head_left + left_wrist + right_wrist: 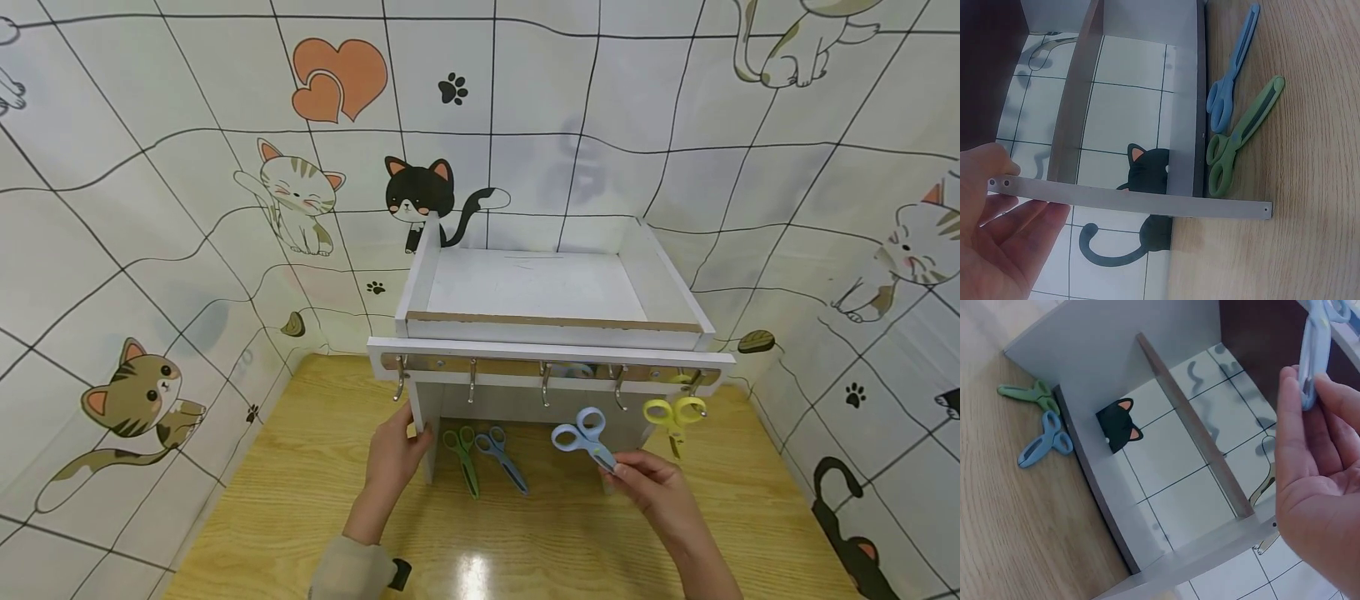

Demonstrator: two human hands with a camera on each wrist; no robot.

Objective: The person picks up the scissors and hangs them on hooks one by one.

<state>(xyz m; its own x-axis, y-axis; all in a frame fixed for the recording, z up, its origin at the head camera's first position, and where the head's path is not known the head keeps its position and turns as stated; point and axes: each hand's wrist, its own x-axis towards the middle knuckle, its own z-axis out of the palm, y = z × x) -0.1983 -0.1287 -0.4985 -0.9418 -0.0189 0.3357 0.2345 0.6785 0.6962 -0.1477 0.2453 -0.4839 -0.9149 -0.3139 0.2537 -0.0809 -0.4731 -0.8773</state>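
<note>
A white shelf rack (555,337) stands on the table with several metal hooks (545,385) along its front rail. My left hand (392,454) grips the rack's left side panel (1122,201), thumb on one side and fingers on the other. With thumb and fingertips my right hand (663,496) pinches light blue scissors (597,451) by the blade end, ring handles pointing up just below the hooks. Yellow scissors (677,427) hang at the rightmost hook. Green scissors (468,468) and blue scissors (504,461) lie side by side on the table under the rack.
The wooden table (300,500) meets walls covered with a cat-print grid sheet (540,83) at the back and sides. An open tray (532,283) forms the rack's top. Inside the rack a crosswise board (1075,106) spans between the side panels.
</note>
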